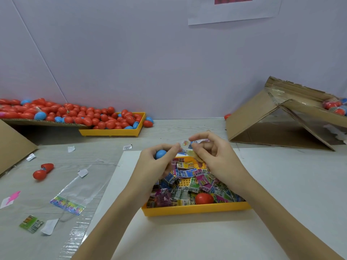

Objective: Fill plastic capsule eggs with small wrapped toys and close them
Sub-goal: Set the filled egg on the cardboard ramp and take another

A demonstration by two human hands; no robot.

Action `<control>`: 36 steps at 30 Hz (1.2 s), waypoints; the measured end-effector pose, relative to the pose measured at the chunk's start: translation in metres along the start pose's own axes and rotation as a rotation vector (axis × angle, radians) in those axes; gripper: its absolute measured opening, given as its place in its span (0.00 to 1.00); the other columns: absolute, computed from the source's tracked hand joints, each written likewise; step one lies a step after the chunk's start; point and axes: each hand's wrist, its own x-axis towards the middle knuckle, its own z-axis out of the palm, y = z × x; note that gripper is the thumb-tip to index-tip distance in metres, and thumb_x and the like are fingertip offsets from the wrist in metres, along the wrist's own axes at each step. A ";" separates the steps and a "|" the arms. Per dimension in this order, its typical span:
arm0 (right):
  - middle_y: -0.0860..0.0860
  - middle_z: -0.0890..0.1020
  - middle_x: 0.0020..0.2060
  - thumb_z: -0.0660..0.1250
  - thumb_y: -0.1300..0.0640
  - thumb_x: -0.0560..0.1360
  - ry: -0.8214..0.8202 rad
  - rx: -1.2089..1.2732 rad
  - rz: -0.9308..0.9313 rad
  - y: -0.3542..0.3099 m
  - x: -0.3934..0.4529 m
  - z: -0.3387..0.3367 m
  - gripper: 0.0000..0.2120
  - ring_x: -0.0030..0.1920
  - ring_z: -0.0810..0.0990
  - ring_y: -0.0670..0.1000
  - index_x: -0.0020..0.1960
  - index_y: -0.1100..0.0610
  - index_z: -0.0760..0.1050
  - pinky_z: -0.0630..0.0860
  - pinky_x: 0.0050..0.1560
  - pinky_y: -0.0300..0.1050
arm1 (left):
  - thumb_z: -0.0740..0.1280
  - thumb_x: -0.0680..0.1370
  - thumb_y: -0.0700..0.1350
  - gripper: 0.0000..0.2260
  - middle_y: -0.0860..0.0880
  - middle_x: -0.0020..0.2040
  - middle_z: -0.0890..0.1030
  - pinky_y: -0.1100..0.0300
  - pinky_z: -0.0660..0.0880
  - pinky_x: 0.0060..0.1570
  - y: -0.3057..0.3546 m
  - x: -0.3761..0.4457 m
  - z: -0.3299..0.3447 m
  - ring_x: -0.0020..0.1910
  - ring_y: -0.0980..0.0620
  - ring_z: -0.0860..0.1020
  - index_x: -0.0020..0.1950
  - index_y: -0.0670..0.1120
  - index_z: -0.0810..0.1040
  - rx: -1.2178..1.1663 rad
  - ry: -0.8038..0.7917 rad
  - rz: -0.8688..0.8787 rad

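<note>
Hands meet over the far end of the yellow tray (pixel 197 210) full of small wrapped toys (pixel 189 182). Both arms reach in from the bottom edge, wrists bent up. The left hand (pixel 155 164) curls its fingers round a blue egg half (pixel 161 154), so only a little of the blue shows. The right hand (pixel 212 152) pinches a crinkly toy packet (pixel 193 150) between thumb and finger, right next to the blue half. The packet is blurry and partly hidden, so I cannot tell what is inside. One red egg (pixel 204 198) sits in the tray near the front. Far left, a pile of red and blue eggs (pixel 78 115) fills another tray (pixel 112 131) and runs off the edge.
</note>
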 end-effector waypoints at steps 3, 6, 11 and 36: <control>0.52 0.80 0.31 0.66 0.55 0.83 -0.059 -0.038 -0.009 -0.002 -0.001 0.001 0.08 0.34 0.76 0.47 0.61 0.52 0.77 0.75 0.39 0.38 | 0.73 0.74 0.61 0.14 0.49 0.30 0.71 0.67 0.66 0.26 0.001 -0.001 0.000 0.26 0.56 0.68 0.46 0.50 0.86 0.050 -0.135 -0.050; 0.52 0.79 0.31 0.66 0.55 0.83 -0.073 -0.068 -0.025 -0.005 -0.002 0.001 0.08 0.32 0.74 0.46 0.61 0.51 0.78 0.72 0.37 0.36 | 0.76 0.76 0.53 0.07 0.51 0.29 0.73 0.66 0.68 0.28 -0.002 -0.001 0.002 0.26 0.56 0.69 0.47 0.50 0.87 0.017 -0.195 -0.062; 0.53 0.86 0.40 0.64 0.47 0.82 0.020 0.086 0.073 -0.010 -0.001 0.003 0.14 0.38 0.83 0.47 0.62 0.53 0.79 0.77 0.38 0.35 | 0.76 0.76 0.49 0.05 0.49 0.29 0.72 0.66 0.67 0.26 -0.003 0.001 0.004 0.26 0.55 0.68 0.47 0.48 0.87 -0.054 -0.100 -0.062; 0.46 0.84 0.33 0.72 0.54 0.79 0.210 0.081 0.139 -0.008 -0.005 0.000 0.06 0.33 0.80 0.41 0.52 0.56 0.84 0.75 0.35 0.32 | 0.75 0.74 0.42 0.21 0.53 0.63 0.83 0.64 0.80 0.56 0.003 -0.001 -0.003 0.60 0.52 0.84 0.65 0.45 0.74 -0.018 -0.208 0.188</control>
